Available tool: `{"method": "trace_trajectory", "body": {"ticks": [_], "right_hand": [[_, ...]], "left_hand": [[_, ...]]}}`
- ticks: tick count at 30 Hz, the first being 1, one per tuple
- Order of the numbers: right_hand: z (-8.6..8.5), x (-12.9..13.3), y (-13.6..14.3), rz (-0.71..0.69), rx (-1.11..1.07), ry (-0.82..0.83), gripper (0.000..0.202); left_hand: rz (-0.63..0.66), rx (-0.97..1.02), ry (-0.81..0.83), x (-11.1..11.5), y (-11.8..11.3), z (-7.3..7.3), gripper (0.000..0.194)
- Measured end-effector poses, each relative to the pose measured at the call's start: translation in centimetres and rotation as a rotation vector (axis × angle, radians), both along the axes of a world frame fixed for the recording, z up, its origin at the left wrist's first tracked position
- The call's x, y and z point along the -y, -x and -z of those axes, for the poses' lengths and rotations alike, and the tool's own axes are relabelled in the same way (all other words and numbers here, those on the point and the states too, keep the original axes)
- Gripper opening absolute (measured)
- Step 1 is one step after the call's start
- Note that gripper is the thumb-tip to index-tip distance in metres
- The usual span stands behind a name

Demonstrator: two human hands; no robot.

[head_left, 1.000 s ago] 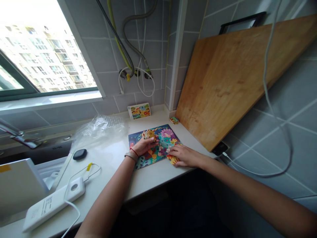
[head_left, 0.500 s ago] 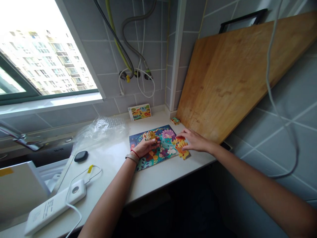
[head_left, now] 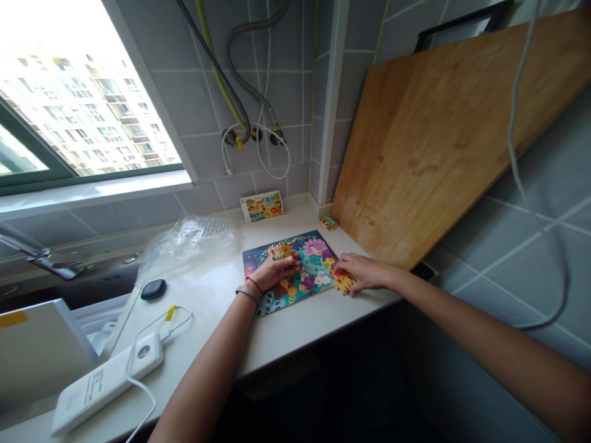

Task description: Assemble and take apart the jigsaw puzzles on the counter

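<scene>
White power bank: at the near left of the surface [head_left: 198,326], a cable running across it.
Orange pieces: beside the near right part of the puzzle board [head_left: 295,295]. The orange pieces [head_left: 344,283] have just shifted right from its near edge, which leaves the white rabbit there in plainer view.
Right hand [head_left: 364,271]: fingers bent and partly spread over the orange pieces, thumb apart; touching them, though I cannot tell how firmly they grip.
Left hand [head_left: 272,272]: palm turned up over the board, fingers curled, thumb closed on a stack of pieces [head_left: 281,250] (several layers thick, by its striped edge).
Small pile [head_left: 329,223]: far right, by the foot of the wooden panel [head_left: 429,141].
Picture card [head_left: 263,208]: far side, propped up near the wall.
</scene>
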State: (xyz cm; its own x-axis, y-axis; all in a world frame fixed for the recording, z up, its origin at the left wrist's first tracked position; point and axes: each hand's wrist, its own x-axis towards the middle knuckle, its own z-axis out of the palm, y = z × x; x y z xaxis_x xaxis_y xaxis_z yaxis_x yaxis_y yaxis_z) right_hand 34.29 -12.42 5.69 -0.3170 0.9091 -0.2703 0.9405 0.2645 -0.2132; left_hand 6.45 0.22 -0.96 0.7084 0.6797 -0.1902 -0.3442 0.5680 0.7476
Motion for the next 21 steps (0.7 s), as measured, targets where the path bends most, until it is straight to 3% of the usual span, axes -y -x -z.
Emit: {"method": "trace_trajectory", "body": {"ticks": [6, 13, 21], "right_hand": [[-0.8, 0.0, 0.5, -0.059, 0.058, 0.032, 0.056], [-0.6, 0.8, 1.1, -0.026, 0.038, 0.026, 0.048], [-1.3, -0.1, -0.3, -0.020, -0.053, -0.057, 0.046]], "left_hand": [[-0.003, -0.003, 0.006, 0.0, 0.0, -0.2, 0.040], [-0.008, -0.010, 0.002, 0.2, 0.0, -0.5, 0.043], [-0.005, 0.012, 0.002, 0.0, 0.0, -0.1, 0.045]]}}
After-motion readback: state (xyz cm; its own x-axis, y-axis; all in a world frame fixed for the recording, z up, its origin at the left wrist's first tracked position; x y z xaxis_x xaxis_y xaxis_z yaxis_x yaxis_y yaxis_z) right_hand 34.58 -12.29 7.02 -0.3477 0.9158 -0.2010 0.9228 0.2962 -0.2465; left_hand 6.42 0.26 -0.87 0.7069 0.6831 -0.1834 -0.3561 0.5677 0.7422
